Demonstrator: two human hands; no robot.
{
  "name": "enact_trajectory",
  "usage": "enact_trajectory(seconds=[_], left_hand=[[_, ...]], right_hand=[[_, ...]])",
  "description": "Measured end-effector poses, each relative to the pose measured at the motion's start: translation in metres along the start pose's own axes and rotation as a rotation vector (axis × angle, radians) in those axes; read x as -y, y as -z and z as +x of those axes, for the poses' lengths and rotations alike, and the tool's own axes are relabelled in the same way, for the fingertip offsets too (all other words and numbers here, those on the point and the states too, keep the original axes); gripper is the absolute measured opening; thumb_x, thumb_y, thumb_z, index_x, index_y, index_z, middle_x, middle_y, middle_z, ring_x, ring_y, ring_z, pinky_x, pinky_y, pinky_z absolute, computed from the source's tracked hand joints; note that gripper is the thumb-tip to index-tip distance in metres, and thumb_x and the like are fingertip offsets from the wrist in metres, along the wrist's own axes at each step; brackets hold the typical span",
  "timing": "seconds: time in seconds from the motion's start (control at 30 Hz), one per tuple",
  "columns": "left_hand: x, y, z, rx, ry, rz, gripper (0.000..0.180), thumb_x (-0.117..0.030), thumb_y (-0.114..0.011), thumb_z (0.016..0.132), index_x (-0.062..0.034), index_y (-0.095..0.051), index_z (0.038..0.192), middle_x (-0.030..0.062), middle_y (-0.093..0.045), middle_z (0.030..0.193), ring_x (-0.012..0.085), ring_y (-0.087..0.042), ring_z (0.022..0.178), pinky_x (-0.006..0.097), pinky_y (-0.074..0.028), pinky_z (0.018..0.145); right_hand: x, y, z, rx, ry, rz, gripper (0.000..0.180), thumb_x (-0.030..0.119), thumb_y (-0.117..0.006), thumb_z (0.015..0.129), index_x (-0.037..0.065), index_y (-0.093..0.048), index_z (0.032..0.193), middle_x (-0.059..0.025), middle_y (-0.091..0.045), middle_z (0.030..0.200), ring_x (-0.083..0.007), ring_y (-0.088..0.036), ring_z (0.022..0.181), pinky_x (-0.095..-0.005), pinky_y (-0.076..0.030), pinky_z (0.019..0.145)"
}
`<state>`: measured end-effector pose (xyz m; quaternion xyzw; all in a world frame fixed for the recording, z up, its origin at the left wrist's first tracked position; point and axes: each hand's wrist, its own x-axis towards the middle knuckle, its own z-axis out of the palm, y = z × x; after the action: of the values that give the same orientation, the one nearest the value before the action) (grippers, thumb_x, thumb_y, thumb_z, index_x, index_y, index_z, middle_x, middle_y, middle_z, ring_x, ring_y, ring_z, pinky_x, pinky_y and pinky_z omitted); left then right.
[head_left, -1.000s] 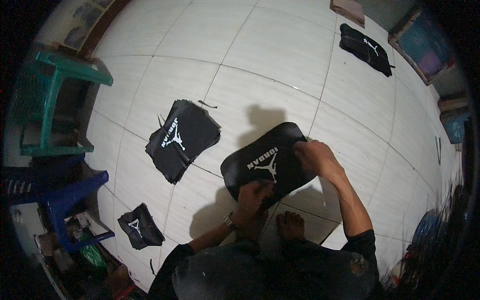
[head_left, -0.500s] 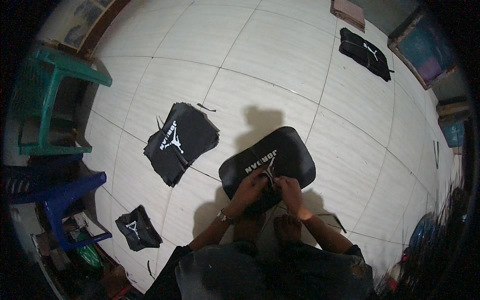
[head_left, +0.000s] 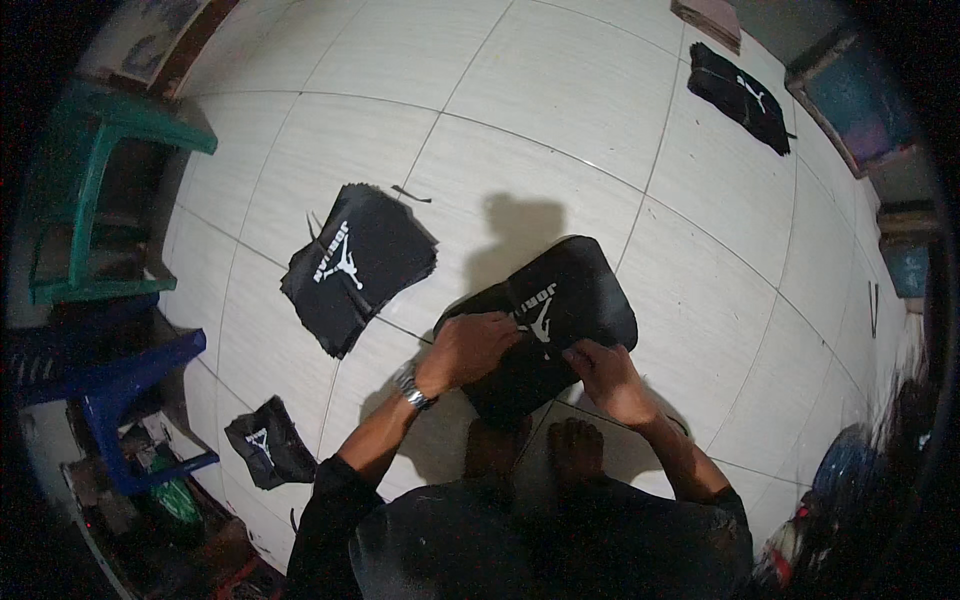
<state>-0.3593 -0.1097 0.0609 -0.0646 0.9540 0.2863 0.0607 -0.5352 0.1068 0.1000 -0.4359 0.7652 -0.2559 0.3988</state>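
Observation:
In front of my feet is a stack of black rounded panels (head_left: 590, 275) with a white printed design, a thin dark strip crossing it. My left hand (head_left: 468, 350), wearing a metal watch, is closed over the stack's left part, and my right hand (head_left: 608, 380) pinches at its right side. They are a short way apart, seemingly each gripping an end of the black strip; the ends are mostly hidden by my fingers. To the left lies another tied stack of black pieces (head_left: 385, 245) with jagged edges. A smaller black bundle (head_left: 285, 450) lies nearer on the left.
A further black bundle (head_left: 738, 100) lies at the far right, near a tan stack (head_left: 708, 22). A loose black strip (head_left: 410, 194) is on the white tiled floor (head_left: 540, 75). Green (head_left: 90, 200) and blue (head_left: 110, 390) plastic chairs stand along the left.
My hands have drawn apart from the middle of the stack, the left going left and the right going right. The view has shifted slightly.

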Motion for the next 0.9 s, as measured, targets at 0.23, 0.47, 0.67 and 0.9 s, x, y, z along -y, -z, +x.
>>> enact_trajectory(seconds=[0.23,0.47,0.67,0.9], left_hand=[[0.006,0.016,-0.015,-0.112,0.062,-0.101,0.014,-0.016,-0.064,0.095,-0.0113,-0.071,0.107,0.0079,-0.070,0.096,0.0305,-0.069,0.088,0.041,-0.052,0.077],[-0.007,0.022,-0.021,-0.119,0.165,-0.165,0.018,-0.017,-0.064,0.093,-0.0106,-0.070,0.108,0.0107,-0.066,0.104,0.0289,-0.064,0.103,0.044,-0.044,0.091],[-0.065,0.030,-0.014,0.074,0.141,-0.003,0.016,-0.017,-0.061,0.094,-0.0057,-0.069,0.102,0.0137,-0.063,0.102,0.0350,-0.064,0.091,0.044,-0.048,0.085],[-0.056,0.024,-0.024,-0.033,0.188,-0.328,0.023,-0.019,-0.056,0.102,0.0010,-0.067,0.105,0.0142,-0.066,0.095,0.0338,-0.068,0.083,0.046,-0.054,0.073]], right_hand=[[0.009,-0.005,-0.010,-0.253,-0.033,0.057,0.023,0.022,-0.064,0.100,0.000,-0.069,0.100,-0.0230,-0.071,0.088,-0.0441,-0.070,0.085,-0.0490,-0.054,0.072],[-0.021,-0.019,-0.009,-0.293,-0.064,0.040,0.024,0.022,-0.065,0.100,-0.001,-0.069,0.097,-0.0241,-0.068,0.080,-0.0426,-0.069,0.080,-0.0460,-0.051,0.069],[0.009,-0.040,-0.002,-0.136,0.068,0.458,0.027,0.019,-0.062,0.101,0.000,-0.069,0.118,-0.0195,-0.070,0.096,-0.0317,-0.067,0.079,-0.0375,-0.052,0.070],[-0.014,-0.081,-0.003,-0.034,0.294,-0.098,0.033,0.010,-0.063,0.096,0.002,-0.061,0.129,-0.0171,-0.066,0.094,-0.0369,-0.066,0.080,-0.0462,-0.053,0.067]])
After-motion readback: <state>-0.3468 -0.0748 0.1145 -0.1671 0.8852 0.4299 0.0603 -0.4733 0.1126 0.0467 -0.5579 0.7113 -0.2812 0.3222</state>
